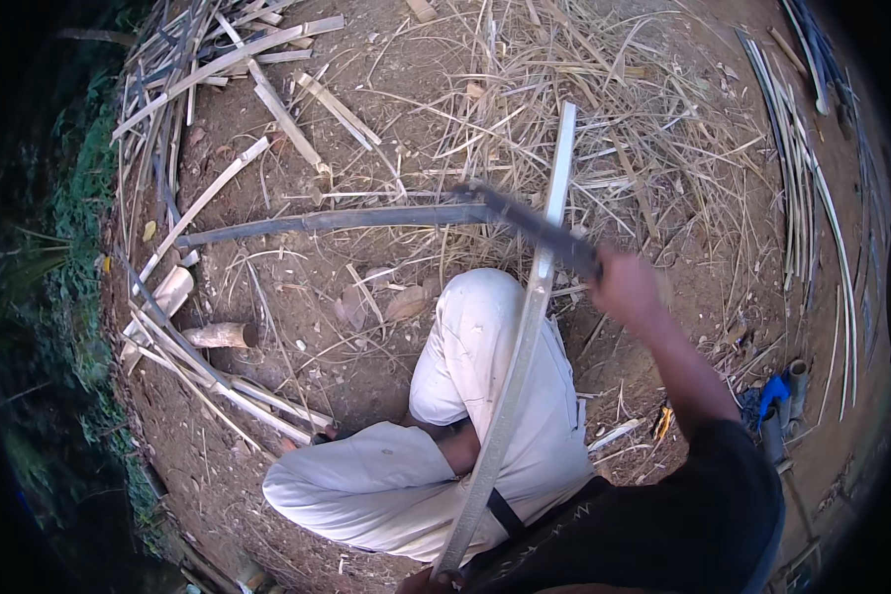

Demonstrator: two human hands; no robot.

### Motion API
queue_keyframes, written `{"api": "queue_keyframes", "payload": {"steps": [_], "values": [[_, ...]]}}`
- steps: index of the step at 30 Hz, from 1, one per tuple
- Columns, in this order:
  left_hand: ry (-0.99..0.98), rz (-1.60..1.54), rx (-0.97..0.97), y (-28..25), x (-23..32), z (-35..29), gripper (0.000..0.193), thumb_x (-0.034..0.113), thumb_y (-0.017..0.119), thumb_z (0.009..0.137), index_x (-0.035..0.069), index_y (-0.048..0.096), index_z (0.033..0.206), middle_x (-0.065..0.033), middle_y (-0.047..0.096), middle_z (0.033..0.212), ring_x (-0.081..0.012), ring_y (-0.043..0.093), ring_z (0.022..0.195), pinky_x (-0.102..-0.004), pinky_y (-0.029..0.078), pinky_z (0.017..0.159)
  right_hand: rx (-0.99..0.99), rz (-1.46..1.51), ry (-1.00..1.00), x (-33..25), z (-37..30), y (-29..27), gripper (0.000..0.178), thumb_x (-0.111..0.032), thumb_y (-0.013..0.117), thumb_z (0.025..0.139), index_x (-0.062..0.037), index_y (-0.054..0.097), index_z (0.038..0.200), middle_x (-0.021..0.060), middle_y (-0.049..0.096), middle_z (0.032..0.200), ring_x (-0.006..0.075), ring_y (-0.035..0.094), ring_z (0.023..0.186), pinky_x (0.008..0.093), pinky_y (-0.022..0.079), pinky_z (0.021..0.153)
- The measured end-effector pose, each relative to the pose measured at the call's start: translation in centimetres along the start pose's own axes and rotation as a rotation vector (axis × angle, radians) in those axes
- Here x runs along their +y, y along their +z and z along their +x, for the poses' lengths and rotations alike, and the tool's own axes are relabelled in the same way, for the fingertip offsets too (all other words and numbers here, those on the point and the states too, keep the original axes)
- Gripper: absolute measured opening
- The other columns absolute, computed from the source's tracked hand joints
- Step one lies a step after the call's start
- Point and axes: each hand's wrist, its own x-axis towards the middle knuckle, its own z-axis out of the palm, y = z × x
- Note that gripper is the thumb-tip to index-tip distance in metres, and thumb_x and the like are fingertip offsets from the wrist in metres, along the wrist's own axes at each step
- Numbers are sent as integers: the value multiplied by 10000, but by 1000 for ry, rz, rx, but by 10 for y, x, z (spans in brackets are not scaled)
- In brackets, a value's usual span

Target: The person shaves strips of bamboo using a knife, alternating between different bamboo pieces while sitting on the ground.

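I sit on bare earth with my legs in white trousers (386, 475) folded before me. My right hand (626, 285) is raised and shut on the handle of a long dark machete (366, 218), whose blade reaches left over the ground. A long pale bamboo strip (525, 327) runs from my lap up across my knee toward the straw. My left hand (421, 581) shows only at the lower edge, closed on the strip's near end.
Split bamboo slats (218, 69) are piled at the upper left. Two short cut bamboo sections (218, 335) lie on the left. Dry straw (604, 129) covers the ground ahead, thin strips (807, 198) curve along the right, and blue items (774, 396) lie beside my right arm.
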Motion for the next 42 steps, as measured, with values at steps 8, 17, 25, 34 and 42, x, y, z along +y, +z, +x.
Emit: {"api": "queue_keyframes", "payload": {"steps": [8,17,25,34,42], "values": [[1,-64,-52,-1,4,-8,333,438,562,991,133,576,860,61,420,655,-82,368,580,-283,280,526,162,-119,-486,23,-80,18,223,-204,726,705,-97,608,861,124,658,700,297,681,640,448,521,569],[163,-229,-311,-8,-17,-3,339,438,520,1014,112,579,944,74,418,661,-36,391,582,-233,323,516,86,-57,-739,-18,-123,-3,182,-208,666,785,-57,599,862,161,679,749,337,699,705,470,566,672],[-24,-168,-350,-12,-18,10,329,385,467,1040,97,543,899,54,480,655,-48,429,570,-224,337,514,91,-87,-499,-21,-119,-3,194,-204,679,750,-61,605,859,154,666,735,317,688,690,461,553,648],[59,-173,-495,-10,-27,28,374,421,440,1046,90,505,884,28,465,631,-74,431,552,-222,365,518,133,-37,-185,3,-96,2,223,-133,683,714,-65,601,910,148,653,732,333,687,688,428,543,630],[107,-163,-466,0,-17,29,305,348,431,1057,71,519,967,22,466,655,-69,414,553,-238,358,515,52,-86,-12,31,-74,4,259,-165,696,694,-67,590,909,148,666,729,341,688,679,475,569,708]]}}
